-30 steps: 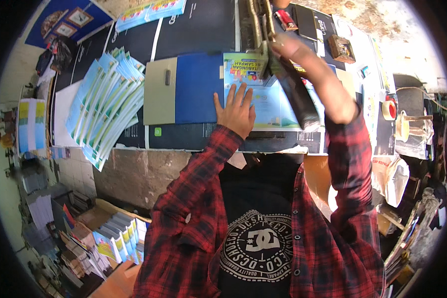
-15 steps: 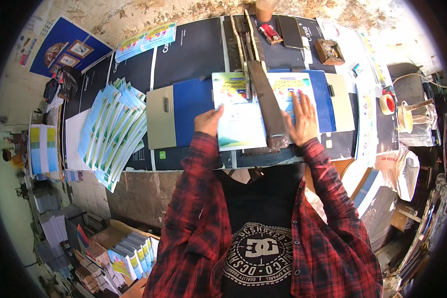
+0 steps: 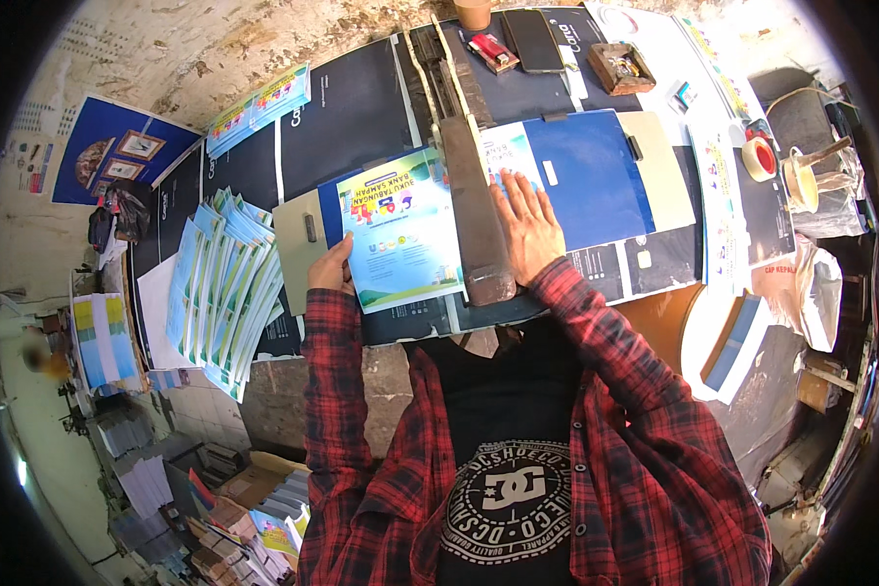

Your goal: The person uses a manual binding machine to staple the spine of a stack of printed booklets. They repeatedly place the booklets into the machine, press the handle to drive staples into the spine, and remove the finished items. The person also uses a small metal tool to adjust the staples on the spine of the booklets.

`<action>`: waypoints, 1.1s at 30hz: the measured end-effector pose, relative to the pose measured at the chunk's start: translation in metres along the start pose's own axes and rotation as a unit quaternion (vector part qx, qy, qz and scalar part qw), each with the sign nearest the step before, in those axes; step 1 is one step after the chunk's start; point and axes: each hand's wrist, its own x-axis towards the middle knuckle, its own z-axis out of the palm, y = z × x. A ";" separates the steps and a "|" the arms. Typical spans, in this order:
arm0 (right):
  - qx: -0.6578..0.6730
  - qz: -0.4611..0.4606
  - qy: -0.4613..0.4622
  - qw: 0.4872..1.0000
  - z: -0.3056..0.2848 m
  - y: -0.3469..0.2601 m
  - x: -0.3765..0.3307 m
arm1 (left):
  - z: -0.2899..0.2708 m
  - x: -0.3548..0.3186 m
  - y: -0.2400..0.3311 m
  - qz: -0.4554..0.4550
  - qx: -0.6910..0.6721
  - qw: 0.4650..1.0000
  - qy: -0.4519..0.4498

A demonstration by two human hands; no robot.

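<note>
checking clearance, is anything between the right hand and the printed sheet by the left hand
Yes: the long dark bar lies between the right hand and that printed sheet, along the sheet's right edge.

In front of you: smooth, glossy paper sheet [image 3: 400, 259]; dull, worn, dark bar [image 3: 479, 220] right of it. Blue board [image 3: 591, 181], smooth, low sheen. Your shirt [image 3: 337, 381]: matt cloth. Far right: rough wooden box [image 3: 606, 73], glossy phone [image 3: 534, 41]. Far wall [image 3: 215, 49], rough, flaking.

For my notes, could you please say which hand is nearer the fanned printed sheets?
The left hand, just right of the fanned printed sheets; the right hand is much farther right.
</note>
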 end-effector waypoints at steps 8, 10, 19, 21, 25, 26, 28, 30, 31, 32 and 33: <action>0.022 -0.001 -0.019 1.000 -0.016 0.009 0.003 | 0.005 -0.002 -0.007 0.018 0.004 1.000 0.016; 0.028 -0.013 -0.026 0.999 -0.015 0.008 0.009 | -0.003 -0.001 -0.006 0.015 -0.011 1.000 0.000; 0.033 -0.038 0.023 0.998 0.002 0.013 0.015 | 0.006 0.004 -0.006 0.012 -0.025 1.000 0.003; 0.032 -0.035 0.029 0.998 -0.003 0.017 0.014 | 0.011 0.004 -0.007 0.014 -0.021 1.000 0.001; 0.043 -0.028 0.010 0.999 -0.005 0.020 0.014 | 0.005 0.013 -0.015 0.017 -0.025 1.000 -0.004; 0.043 -0.029 0.010 0.999 -0.005 0.020 0.013 | 0.002 0.015 -0.017 0.017 -0.031 0.999 -0.005; 0.036 -0.035 0.013 0.999 -0.006 0.019 0.014 | 0.000 0.017 -0.016 0.031 0.029 0.999 0.025; 0.025 -0.045 0.019 0.998 -0.006 0.021 0.013 | -0.002 0.012 -0.016 0.184 0.200 0.957 0.101; 0.022 -0.040 0.018 0.999 -0.007 0.020 0.014 | 0.007 0.002 -0.016 0.319 0.334 0.873 0.156; 0.018 -0.041 0.020 0.999 -0.007 0.019 0.014 | 0.021 -0.009 -0.016 0.438 0.454 0.749 0.203; 0.010 -0.043 0.021 0.999 -0.006 0.019 0.013 | 0.041 -0.026 -0.018 0.547 0.438 0.696 0.155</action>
